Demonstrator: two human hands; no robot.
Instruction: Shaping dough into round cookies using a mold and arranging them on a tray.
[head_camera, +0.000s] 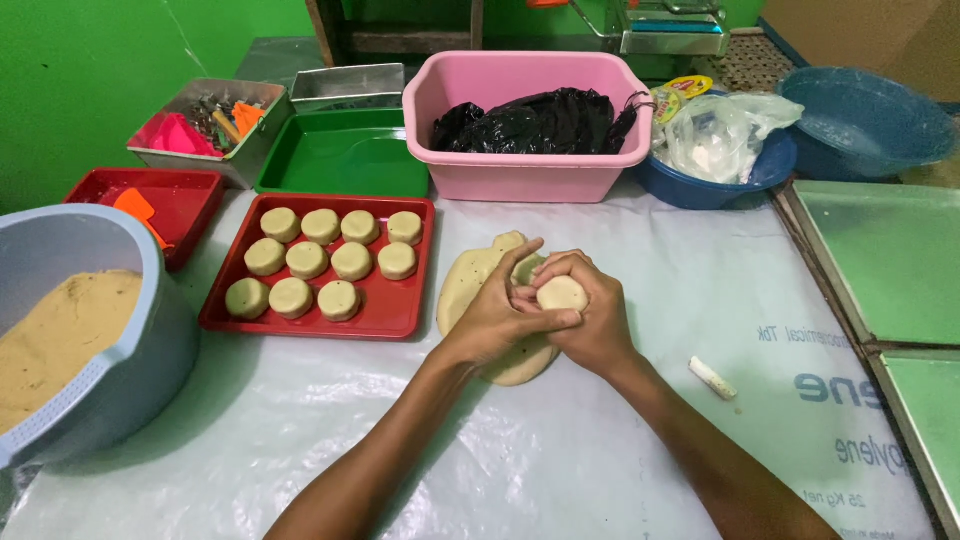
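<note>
My left hand (495, 315) and my right hand (590, 320) are cupped together around a small pale dough ball (562, 293), with fingers of both pressed on it. Under the hands lies a flat sheet of beige dough (470, 278) on the plastic-covered table (560, 450). To the left stands a red tray (395, 310) that holds several round, flattened dough pieces (307, 260) in rows.
A grey-blue bowl of crumbly tan mix (60, 330) stands at the left. Behind are a pink tub with a black bag (530, 120), a green tray (345, 155), a metal box of tools (210, 125), blue bowls (865, 120). A small white stick (712, 378) lies right.
</note>
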